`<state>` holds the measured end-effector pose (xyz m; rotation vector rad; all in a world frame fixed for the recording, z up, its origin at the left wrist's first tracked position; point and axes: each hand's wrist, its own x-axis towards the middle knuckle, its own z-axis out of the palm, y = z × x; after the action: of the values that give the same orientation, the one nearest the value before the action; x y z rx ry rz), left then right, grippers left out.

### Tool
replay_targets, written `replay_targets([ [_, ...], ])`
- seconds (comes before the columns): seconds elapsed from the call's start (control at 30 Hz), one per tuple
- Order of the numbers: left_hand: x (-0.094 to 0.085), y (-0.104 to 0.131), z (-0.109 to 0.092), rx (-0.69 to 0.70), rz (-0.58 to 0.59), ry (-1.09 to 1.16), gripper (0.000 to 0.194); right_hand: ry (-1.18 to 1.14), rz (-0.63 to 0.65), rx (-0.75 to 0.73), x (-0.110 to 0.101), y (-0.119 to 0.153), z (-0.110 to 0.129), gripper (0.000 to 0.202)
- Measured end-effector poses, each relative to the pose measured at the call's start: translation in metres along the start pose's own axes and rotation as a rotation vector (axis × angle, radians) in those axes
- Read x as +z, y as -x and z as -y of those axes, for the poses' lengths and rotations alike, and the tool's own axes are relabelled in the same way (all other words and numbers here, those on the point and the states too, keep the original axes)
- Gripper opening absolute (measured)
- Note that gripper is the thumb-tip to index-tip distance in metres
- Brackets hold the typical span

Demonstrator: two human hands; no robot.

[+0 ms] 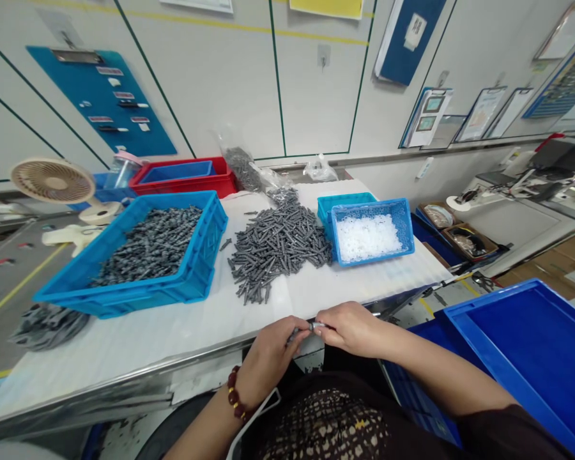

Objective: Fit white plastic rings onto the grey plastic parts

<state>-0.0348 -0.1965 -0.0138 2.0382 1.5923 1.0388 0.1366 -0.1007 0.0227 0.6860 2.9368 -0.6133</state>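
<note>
Just off the front edge of the white-covered table [287,291], my left hand [275,348] and my right hand [347,327] meet, fingertips pinched. Between them is a small grey part [311,326], with each hand on one end; a pale bit shows at the right-hand fingers. Beyond the hands lies a loose pile of grey parts [280,246]. To its left, a large blue crate [196,268] holds many similar grey parts. A small blue bin [374,259] with white pieces [368,237] stands to the right, tilted against a teal bin [347,199].
At the back are a red bin [186,185] and a plastic bag of grey parts [242,166]. A beige fan [52,182] stands left, above a grey cloth [50,326]. Large blue trays [531,358] are at the right, beside my right arm. Clipboards hang on the wall.
</note>
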Motion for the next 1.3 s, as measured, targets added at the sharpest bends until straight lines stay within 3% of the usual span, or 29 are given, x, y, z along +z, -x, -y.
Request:
replay_targets([
  [0.3, -0.002, -0.005, -0.002, -0.014, 0.029, 0.033, 0.024, -0.142, 0.003, -0.072, 0.006, 0.004, -0.012, 0.02],
  [0.87, 0.001, -0.003, -0.003, -0.075, -0.022, 0.098, 0.02, 0.015, -0.099, 0.087, 0.019, -0.003, -0.01, 0.034],
  [0.97, 0.002, -0.002, 0.002, -0.125, -0.002, 0.176, 0.02, -0.028, -0.107, 0.131, 0.022, -0.003, -0.015, 0.03],
  [1.03, 0.003, -0.002, 0.008, -0.235, -0.025, 0.306, 0.023, -0.147, -0.115, 0.117, 0.02, 0.001, -0.023, 0.028],
  [1.1, 0.002, -0.004, 0.017, -0.441, -0.084, 0.499, 0.034, -0.336, -0.175, 0.079, 0.015, 0.007, -0.035, 0.028],
  [1.17, 0.001, -0.01, 0.024, -0.633, -0.135, 0.72, 0.045, -0.517, -0.322, 0.049, 0.006, 0.018, -0.049, 0.033],
  [1.23, 0.0, -0.02, 0.027, -0.709, -0.144, 0.905, 0.045, -0.622, -0.515, 0.062, -0.002, 0.03, -0.065, 0.04],
  [1.3, -0.002, -0.033, 0.025, -0.693, -0.114, 1.013, 0.043, -0.698, -0.685, 0.163, -0.009, 0.043, -0.082, 0.043],
])
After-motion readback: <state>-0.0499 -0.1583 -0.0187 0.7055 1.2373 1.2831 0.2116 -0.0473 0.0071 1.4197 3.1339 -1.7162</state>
